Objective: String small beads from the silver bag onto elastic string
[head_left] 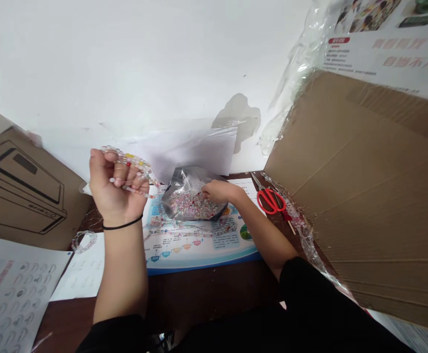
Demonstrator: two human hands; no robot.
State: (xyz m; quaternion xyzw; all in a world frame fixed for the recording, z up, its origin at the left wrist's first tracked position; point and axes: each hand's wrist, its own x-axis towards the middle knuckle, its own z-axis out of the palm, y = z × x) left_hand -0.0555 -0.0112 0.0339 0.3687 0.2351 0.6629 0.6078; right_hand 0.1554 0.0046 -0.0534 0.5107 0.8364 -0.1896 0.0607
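My left hand is raised at the left of the table, its fingers curled around strings of beads in yellow, red, white and clear. One strand crosses the palm side of the fingers. My right hand reaches over the open bag of loose beads, a grey and clear plastic bag filled with small pink, white and red beads. Those fingertips are pinched together above the beads; whatever is between them is too small to make out. Strung beads lie on the printed sheet in front of the bag.
Red-handled scissors lie right of the bag. A large cardboard box stands at the right, with plastic wrap along its edge. Another printed box stands at the left, near a coiled bead strand and papers.
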